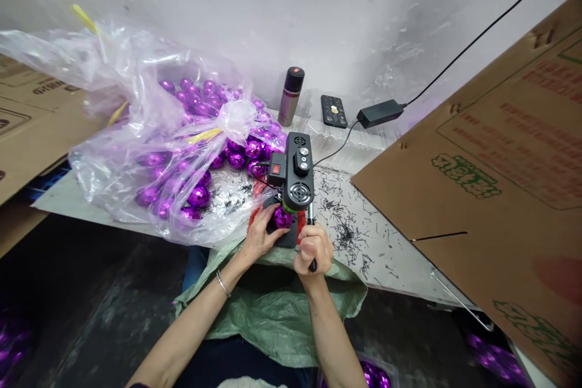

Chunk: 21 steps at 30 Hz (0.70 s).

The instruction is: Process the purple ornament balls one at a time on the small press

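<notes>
A shiny purple ball sits under the head of a small black bench press machine on the table. My left hand curves around the ball's left and near side, thumb and fingers touching it. My right hand is wrapped round the black grip of the machine's lever handle. Just left of the machine, an open clear plastic bag holds many purple mirrored balls. Below my hands, a green woven sack hangs from the table's front edge.
Small dark pins lie scattered over the white table. At the back are a bottle, a phone and a power adapter wired to the machine. Cardboard boxes stand right and left.
</notes>
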Each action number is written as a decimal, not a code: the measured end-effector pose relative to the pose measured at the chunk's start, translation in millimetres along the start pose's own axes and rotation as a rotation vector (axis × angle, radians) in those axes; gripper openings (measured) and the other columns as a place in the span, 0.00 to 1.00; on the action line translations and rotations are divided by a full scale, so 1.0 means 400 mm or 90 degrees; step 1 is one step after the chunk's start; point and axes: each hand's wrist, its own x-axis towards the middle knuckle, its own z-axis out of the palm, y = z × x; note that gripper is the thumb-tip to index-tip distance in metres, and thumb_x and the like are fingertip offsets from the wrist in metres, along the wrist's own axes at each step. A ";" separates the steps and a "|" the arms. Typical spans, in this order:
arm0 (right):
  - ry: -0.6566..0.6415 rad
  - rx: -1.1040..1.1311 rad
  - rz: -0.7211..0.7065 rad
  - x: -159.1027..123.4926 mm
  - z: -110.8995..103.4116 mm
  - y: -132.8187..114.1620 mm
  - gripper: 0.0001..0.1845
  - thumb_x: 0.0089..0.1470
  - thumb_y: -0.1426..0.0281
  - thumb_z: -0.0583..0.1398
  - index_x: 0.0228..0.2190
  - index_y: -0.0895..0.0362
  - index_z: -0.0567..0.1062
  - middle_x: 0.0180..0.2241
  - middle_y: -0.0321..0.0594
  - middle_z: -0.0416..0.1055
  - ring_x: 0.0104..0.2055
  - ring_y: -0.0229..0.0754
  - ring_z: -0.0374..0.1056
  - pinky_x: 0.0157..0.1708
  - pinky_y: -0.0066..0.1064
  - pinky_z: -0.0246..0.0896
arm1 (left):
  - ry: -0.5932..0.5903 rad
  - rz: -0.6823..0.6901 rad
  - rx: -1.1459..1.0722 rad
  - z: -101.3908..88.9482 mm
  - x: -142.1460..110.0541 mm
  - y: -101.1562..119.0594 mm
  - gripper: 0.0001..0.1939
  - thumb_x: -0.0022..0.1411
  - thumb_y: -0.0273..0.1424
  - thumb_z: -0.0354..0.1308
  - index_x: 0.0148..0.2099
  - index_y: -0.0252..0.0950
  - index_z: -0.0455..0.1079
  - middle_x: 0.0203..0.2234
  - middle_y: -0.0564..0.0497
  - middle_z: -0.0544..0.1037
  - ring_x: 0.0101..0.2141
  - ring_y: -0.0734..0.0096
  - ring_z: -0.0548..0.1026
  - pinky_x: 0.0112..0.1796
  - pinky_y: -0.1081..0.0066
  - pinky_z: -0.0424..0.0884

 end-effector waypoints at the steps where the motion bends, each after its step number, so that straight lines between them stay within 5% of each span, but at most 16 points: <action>1: 0.000 -0.001 0.001 -0.001 0.000 0.000 0.17 0.68 0.74 0.46 0.26 0.52 0.62 0.25 0.34 0.64 0.26 0.37 0.60 0.31 0.33 0.61 | 0.002 0.003 0.000 0.001 0.000 0.000 0.28 0.66 0.38 0.65 0.65 0.37 0.67 0.57 0.38 0.78 0.58 0.50 0.77 0.59 0.50 0.72; 21: 0.027 0.007 -0.004 -0.022 0.013 0.010 0.18 0.70 0.73 0.44 0.26 0.52 0.60 0.26 0.33 0.62 0.27 0.36 0.61 0.32 0.33 0.61 | 0.017 0.013 0.009 0.010 -0.001 -0.008 0.28 0.67 0.38 0.65 0.65 0.37 0.67 0.56 0.39 0.79 0.57 0.52 0.77 0.57 0.52 0.74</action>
